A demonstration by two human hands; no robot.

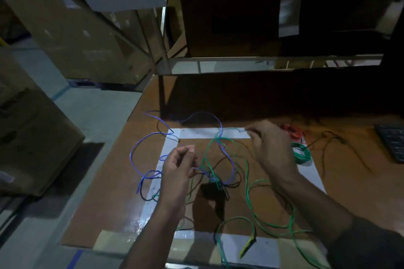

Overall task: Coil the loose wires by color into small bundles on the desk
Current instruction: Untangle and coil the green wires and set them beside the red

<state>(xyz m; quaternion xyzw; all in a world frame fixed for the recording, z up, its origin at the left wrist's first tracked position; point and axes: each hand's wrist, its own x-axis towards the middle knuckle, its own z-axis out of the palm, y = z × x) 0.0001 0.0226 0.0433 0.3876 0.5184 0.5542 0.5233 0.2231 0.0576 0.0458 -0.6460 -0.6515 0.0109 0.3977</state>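
two hands over desk [122, 192] | left hand [178, 166] pinches blue wire [140, 144] | right hand [271, 144] pinches green wire [249, 188]

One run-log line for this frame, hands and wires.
left hand: pinches blue wire | right hand: grip unclear | green bundle, orange bundle: coiled | green wire: loose

No text, label, brand, number or sign can be read anywhere here. The cardboard boxes [65, 28] on the left carry pale stickers and dark printed patches, but they are too blurred and dim to make out. The keyboard [392, 143] at the right edge of the desk [105, 214] shows keys with no legible characters.
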